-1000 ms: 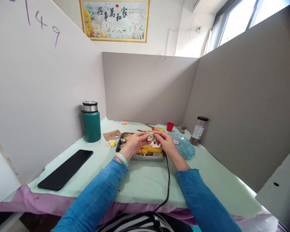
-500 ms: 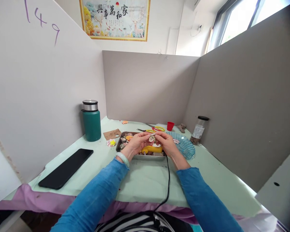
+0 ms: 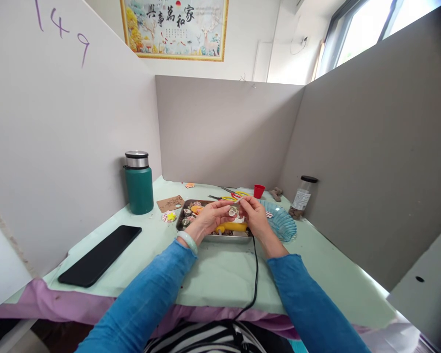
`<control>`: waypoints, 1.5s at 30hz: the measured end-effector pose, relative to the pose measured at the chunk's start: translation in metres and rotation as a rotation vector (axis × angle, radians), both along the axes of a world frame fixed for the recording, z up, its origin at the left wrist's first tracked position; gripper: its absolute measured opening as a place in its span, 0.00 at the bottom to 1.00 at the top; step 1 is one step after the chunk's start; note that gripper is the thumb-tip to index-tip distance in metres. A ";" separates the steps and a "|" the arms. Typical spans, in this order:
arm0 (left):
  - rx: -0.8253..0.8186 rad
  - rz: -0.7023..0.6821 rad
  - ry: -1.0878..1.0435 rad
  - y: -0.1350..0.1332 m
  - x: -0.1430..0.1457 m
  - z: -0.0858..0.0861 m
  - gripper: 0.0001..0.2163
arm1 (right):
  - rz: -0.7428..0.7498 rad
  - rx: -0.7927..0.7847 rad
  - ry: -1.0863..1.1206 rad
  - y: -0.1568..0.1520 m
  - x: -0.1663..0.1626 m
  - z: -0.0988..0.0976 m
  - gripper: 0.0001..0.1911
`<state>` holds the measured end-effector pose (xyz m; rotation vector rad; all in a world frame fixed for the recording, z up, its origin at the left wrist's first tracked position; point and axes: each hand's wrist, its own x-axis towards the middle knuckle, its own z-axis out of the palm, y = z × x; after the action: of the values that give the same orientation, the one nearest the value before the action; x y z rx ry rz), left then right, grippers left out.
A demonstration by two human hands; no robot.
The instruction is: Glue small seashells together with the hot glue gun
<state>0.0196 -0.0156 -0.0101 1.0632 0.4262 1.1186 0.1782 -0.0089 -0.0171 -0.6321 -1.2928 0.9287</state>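
My left hand (image 3: 208, 218) and my right hand (image 3: 255, 216) meet above a metal tray (image 3: 181, 219) filled with several seashells. Both pinch one small pale shell (image 3: 233, 211) between their fingertips. A yellow glue gun (image 3: 231, 227) lies in the tray just under my hands, and its black cord (image 3: 255, 274) runs back over the table's near edge. Both sleeves are blue, and a pale green bangle sits on my left wrist.
A black phone (image 3: 100, 255) lies at the near left and a green flask (image 3: 138, 184) stands behind it. A blue glass dish (image 3: 281, 223), a red cup (image 3: 258, 191), scissors (image 3: 231, 196), a jar (image 3: 302, 196) and a cardboard piece (image 3: 171, 203) surround the tray. Partition walls enclose three sides.
My hands have kept the shell between them and shifted it slightly to the right and up. The view has dropped a little.
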 end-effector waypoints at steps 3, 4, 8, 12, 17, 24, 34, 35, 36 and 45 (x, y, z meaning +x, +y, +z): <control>-0.015 0.037 -0.020 0.001 -0.002 0.002 0.12 | -0.028 0.026 0.014 0.001 0.003 0.001 0.10; -0.022 0.050 -0.031 0.001 -0.002 0.002 0.11 | -0.047 0.039 -0.009 0.000 0.003 0.001 0.10; -0.047 0.099 -0.064 0.004 -0.003 0.002 0.10 | -0.154 0.141 -0.213 -0.004 -0.001 -0.001 0.09; -0.031 0.136 -0.040 0.005 -0.003 0.001 0.09 | -0.331 0.279 -0.478 -0.009 -0.004 -0.003 0.06; -0.018 0.136 -0.003 0.003 -0.002 0.002 0.10 | -0.433 0.331 -0.593 -0.011 -0.003 -0.004 0.05; -0.017 0.143 0.009 0.004 -0.001 0.001 0.12 | -0.461 0.361 -0.637 -0.012 -0.004 -0.005 0.06; -0.006 0.193 0.044 0.004 0.000 0.001 0.12 | -0.476 0.365 -0.656 -0.013 -0.005 -0.005 0.06; -0.007 0.192 0.041 0.004 0.000 0.001 0.13 | -0.476 0.366 -0.654 -0.013 -0.005 -0.005 0.06; -0.007 0.192 0.040 0.004 0.000 0.001 0.13 | -0.478 0.369 -0.653 -0.013 -0.005 -0.005 0.06; 0.003 0.205 0.048 0.004 0.000 0.000 0.13 | -0.465 0.379 -0.654 -0.013 -0.006 -0.005 0.07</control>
<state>0.0199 -0.0116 -0.0103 1.0684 0.5822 1.2766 0.1726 -0.0221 -0.0224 -0.9205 -1.7353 0.0703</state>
